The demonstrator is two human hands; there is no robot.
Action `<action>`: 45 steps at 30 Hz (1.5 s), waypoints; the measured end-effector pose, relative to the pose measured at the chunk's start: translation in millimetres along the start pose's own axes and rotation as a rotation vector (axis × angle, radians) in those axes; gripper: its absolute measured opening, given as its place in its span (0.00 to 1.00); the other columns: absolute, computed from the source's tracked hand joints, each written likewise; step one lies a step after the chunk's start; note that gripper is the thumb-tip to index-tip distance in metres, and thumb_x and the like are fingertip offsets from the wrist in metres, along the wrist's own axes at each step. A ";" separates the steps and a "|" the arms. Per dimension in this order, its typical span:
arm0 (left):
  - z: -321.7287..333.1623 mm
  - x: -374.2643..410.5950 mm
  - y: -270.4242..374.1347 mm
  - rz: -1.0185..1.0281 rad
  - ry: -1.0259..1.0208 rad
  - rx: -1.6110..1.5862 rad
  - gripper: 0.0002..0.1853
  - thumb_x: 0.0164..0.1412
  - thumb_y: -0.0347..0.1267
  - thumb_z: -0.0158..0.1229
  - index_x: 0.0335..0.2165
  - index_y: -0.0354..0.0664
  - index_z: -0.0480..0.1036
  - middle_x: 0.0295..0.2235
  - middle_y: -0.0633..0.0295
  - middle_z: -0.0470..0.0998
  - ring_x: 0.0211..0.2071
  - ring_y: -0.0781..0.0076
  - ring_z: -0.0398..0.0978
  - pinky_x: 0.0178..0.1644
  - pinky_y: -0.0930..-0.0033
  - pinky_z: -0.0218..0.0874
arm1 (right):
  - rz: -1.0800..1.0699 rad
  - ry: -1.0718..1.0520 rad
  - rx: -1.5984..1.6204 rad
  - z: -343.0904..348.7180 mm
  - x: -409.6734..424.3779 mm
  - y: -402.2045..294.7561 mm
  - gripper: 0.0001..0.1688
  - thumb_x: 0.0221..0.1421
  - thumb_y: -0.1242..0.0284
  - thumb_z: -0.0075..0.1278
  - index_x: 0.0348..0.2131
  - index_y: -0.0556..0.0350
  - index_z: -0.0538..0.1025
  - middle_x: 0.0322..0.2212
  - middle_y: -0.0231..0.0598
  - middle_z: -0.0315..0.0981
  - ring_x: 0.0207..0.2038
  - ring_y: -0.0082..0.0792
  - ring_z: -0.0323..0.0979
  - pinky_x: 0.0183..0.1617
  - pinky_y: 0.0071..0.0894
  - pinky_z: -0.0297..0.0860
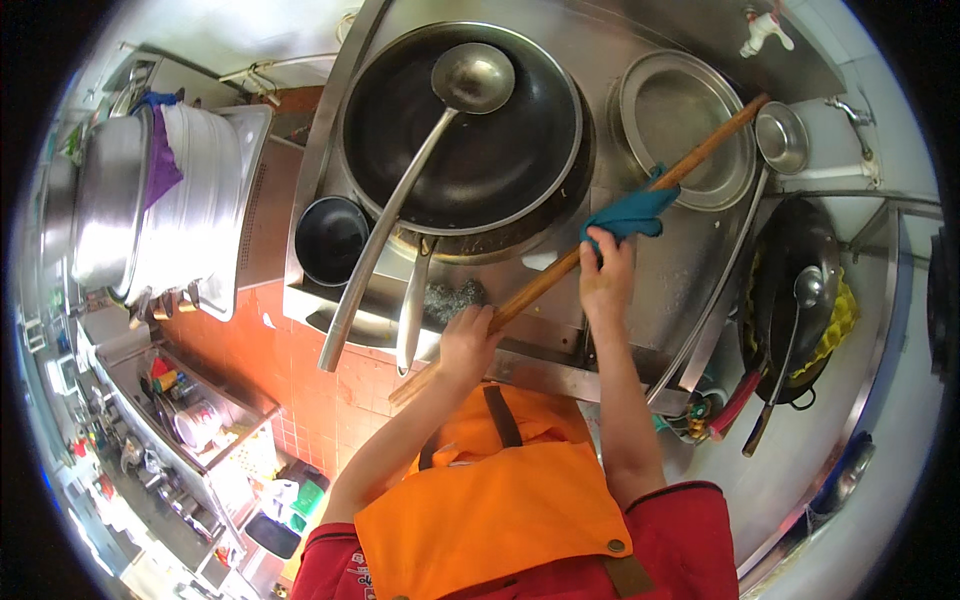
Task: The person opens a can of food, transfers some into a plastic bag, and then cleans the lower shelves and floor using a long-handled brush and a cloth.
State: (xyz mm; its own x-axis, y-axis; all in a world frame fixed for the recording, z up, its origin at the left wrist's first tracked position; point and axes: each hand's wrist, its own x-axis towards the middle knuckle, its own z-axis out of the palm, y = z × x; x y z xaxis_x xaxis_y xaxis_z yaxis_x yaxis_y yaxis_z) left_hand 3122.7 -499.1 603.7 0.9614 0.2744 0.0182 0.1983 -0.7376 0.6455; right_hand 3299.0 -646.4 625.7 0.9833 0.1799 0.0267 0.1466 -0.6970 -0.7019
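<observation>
A long wooden stick [536, 289] lies slantwise over the steel stove top [555, 322] before me. My left hand [469, 345] grips the stick near its lower end. Farther up, my right hand [606, 277] is closed on a blue-green cloth [626, 216] that is wrapped around the stick. Beside my left hand sits a grey wire scouring pad [454, 298]. The stick's far end reaches over a round steel pan [675, 112]. A large black wok [390, 135] stands at the back left, with a steel ladle [474, 79] resting in it.
A small black bowl [331, 241] sits at the stove's left corner. At right, a long-handled steel dipper [781, 139] lies along the edge, and a dark wok [787, 225] holds another ladle [808, 287]. Stacked metal basins [195, 202] stand at left. A white tap [765, 34] juts out above.
</observation>
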 end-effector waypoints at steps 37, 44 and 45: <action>-3.8 -3.9 -20.3 0.049 0.059 0.194 0.34 0.45 0.26 0.55 0.55 0.38 0.62 0.45 0.52 0.68 0.44 0.53 0.67 0.47 0.55 0.58 | 0.140 0.384 0.948 -139.0 70.8 -9.6 0.09 0.58 0.72 0.51 0.40 0.50 0.73 0.30 0.21 0.69 0.28 0.14 0.60 0.30 0.17 0.56; -6.3 3.5 10.1 -0.035 -0.068 0.200 0.32 0.54 0.30 0.57 0.56 0.40 0.58 0.51 0.43 0.61 0.51 0.42 0.61 0.54 0.45 0.52 | -0.136 0.106 1.273 -191.7 164.8 -3.7 0.10 0.62 0.72 0.47 0.44 0.50 0.71 0.37 0.27 0.71 0.40 0.22 0.66 0.45 0.27 0.60; -8.3 6.7 16.6 -0.063 -0.082 0.208 0.31 0.53 0.29 0.57 0.55 0.40 0.59 0.51 0.43 0.61 0.51 0.42 0.61 0.54 0.45 0.52 | -0.161 0.041 1.315 -188.1 179.8 -1.3 0.11 0.63 0.71 0.46 0.45 0.50 0.70 0.38 0.27 0.71 0.41 0.23 0.66 0.47 0.28 0.59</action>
State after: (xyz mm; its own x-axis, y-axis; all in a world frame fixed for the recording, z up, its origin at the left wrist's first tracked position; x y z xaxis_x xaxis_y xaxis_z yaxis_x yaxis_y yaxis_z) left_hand 3130.8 -504.4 620.9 0.9565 0.2791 -0.0843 0.2850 -0.8343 0.4719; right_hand 3495.9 -743.7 765.3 0.9708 0.1598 0.1788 0.0708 0.5214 -0.8503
